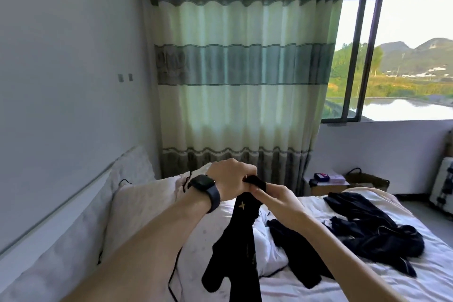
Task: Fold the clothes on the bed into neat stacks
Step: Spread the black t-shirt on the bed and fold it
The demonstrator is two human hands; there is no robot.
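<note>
Both hands grip the top of a black sock (239,223), possibly a pair: left hand (230,179) clenched on it, right hand (277,203) pinching. It hangs above the bed (367,284). Dark clothes (367,230) lie crumpled to the right.

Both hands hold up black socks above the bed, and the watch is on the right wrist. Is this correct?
Not quite. The watch is on the left wrist, not the right, as the head view shows. The rest is correct: the left hand and the right hand hold up black socks above the bed.
</note>
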